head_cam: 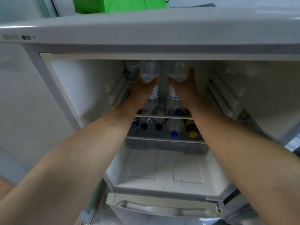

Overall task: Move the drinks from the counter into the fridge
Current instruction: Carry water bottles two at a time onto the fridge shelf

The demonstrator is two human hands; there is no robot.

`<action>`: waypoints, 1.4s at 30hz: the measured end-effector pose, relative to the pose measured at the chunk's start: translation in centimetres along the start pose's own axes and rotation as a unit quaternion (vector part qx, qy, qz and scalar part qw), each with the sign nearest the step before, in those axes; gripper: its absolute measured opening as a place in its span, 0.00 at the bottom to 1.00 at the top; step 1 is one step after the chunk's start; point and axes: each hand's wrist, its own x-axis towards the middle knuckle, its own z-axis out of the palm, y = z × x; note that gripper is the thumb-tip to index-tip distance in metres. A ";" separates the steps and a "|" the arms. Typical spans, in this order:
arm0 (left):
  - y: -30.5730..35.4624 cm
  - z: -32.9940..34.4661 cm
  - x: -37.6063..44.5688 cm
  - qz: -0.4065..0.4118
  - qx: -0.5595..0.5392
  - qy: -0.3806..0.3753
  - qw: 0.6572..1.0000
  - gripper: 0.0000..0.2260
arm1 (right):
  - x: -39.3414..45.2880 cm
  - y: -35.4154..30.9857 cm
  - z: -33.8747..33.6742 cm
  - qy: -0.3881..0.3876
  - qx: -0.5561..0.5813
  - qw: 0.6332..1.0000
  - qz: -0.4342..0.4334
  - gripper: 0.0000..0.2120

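Two clear water bottles went into the open fridge point(68, 88) together, one in each fist. The left hand point(142, 88) was clamped around the left bottle point(149, 70), the right hand point(183, 86) around the right bottle point(179, 70), both held high in the upper compartment, side by side but apart. Their upper ends vanished behind the fridge's top edge, and motion blur softened the labels. A third bottle point(130, 67) stood just left, half hidden by the left hand. Lower down, more bottles lay on a glass shelf point(164, 140), among them a blue cap point(174, 134) and a yellow cap point(192, 134); both forearms covered the row's ends. A green bag point(120, 4) sat on top, cut off.
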 end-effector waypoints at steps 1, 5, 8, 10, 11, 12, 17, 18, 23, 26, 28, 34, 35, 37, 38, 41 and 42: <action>-0.2 0.4 0.7 0.006 0.013 0.005 1.000 0.23 | 0.5 0.2 0.2 -0.003 -0.012 1.000 0.004 0.41; -1.3 2.1 3.8 -0.003 0.070 -0.027 0.997 0.35 | 2.6 0.9 0.7 0.001 -0.019 1.000 -0.001 0.40; -2.1 2.0 5.1 -0.005 0.141 -0.050 0.989 0.42 | 3.1 1.5 0.2 -0.024 -0.038 0.999 -0.007 0.43; -2.9 1.1 5.1 0.006 0.201 -0.065 0.977 0.43 | 2.8 2.2 -0.3 -0.041 -0.106 0.993 0.002 0.43; -3.3 0.6 5.0 0.014 0.231 -0.072 0.970 0.42 | 2.5 2.6 -0.6 -0.038 -0.159 0.987 0.003 0.42; -3.7 0.3 4.8 0.019 0.253 -0.081 0.964 0.40 | 2.2 3.0 -0.9 -0.029 -0.218 0.975 0.006 0.42; -3.8 1.2 4.5 0.004 0.268 -0.072 0.961 0.38 | 1.9 3.8 -0.5 -0.015 -0.279 0.959 0.040 0.40; -3.6 1.7 4.6 0.000 0.263 -0.069 0.962 0.38 | 2.2 3.6 -0.4 -0.023 -0.266 0.963 0.046 0.40; -3.6 3.1 5.8 -0.006 0.291 -0.051 0.955 0.37 | 3.8 3.4 0.3 -0.038 -0.239 0.968 0.073 0.39; -3.8 4.0 7.0 -0.027 0.301 -0.041 0.952 0.39 | 5.0 3.7 0.9 -0.040 -0.222 0.971 0.077 0.39; -4.2 4.7 7.6 -0.040 0.296 -0.032 0.954 0.39 | 5.8 3.9 1.2 -0.041 -0.222 0.971 0.076 0.38; -5.7 5.6 8.2 -0.065 0.269 -0.045 0.960 0.38 | 6.5 4.8 1.1 -0.047 -0.235 0.967 0.083 0.30; -5.8 5.6 8.2 -0.069 0.262 -0.051 0.961 0.37 | 6.4 4.9 1.0 -0.046 -0.233 0.967 0.089 0.29; -6.1 5.7 8.0 -0.085 0.226 -0.043 0.969 0.34 | 6.3 4.9 0.9 -0.047 -0.217 0.970 0.102 0.30; -6.3 5.7 7.9 -0.094 0.203 -0.039 0.974 0.32 | 6.1 4.9 0.8 -0.050 -0.214 0.970 0.104 0.30; -6.6 5.7 7.5 -0.104 0.159 -0.053 0.980 0.27 | 5.8 4.8 0.4 -0.064 -0.219 0.969 0.099 0.29; -6.8 5.7 7.4 -0.100 0.157 -0.057 0.981 0.25 | 5.6 4.7 0.3 -0.066 -0.216 0.969 0.096 0.28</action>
